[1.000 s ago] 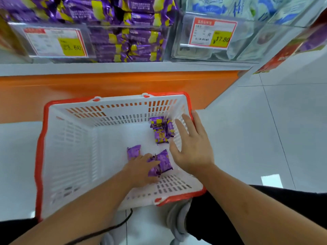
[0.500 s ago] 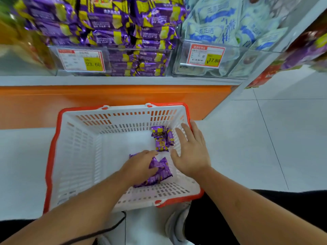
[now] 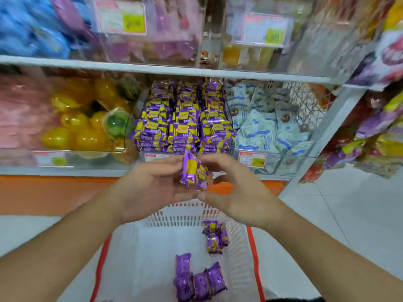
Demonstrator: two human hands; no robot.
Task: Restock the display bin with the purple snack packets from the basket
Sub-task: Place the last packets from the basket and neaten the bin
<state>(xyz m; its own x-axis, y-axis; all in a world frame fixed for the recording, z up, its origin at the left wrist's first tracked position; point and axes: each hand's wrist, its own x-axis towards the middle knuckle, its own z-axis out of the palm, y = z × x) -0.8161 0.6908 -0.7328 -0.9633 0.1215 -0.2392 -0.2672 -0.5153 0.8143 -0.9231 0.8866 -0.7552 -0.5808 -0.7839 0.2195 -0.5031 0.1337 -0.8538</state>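
While raised between basket and shelf: both hands meeting on one purple packet.
Basket (image 3: 253, 253): nearest, white mesh walls, red rim, on the pale floor below the forearms.
Loose packets in basket (image 3: 197, 280): a few purple ones bunched at the near end, plain purple faces up.
Second cluster (image 3: 214, 237): purple-and-yellow, against the basket's right wall, apart from the near bunch.
Left hand (image 3: 150, 188): palm turned inward, fingers reaching to the packet's left edge, thumb beneath; grip closed on it, lightly.
Right hand (image 3: 235, 190): fingers arched over the packet's top right, thumb under its lower corner; grip pinching the same packet.
Held packet (image 3: 194, 174): purple with a yellow panel, upright and slightly tilted, above the basket's far rim, short of the bin.
Display bin (image 3: 185, 155): clear-fronted, on the lower shelf, straight beyond the hands.
Stocked purple packets (image 3: 183, 123): three stacked rows filling that bin.
Neighbouring bins: yellow and green sweets (image 3: 87, 127) to the left, pale blue packets (image 3: 268, 127) to the right.
Price tag (image 3: 251, 159): orange and yellow, on the right bin's front.
Upper shelf: blurred, contents unreadable.
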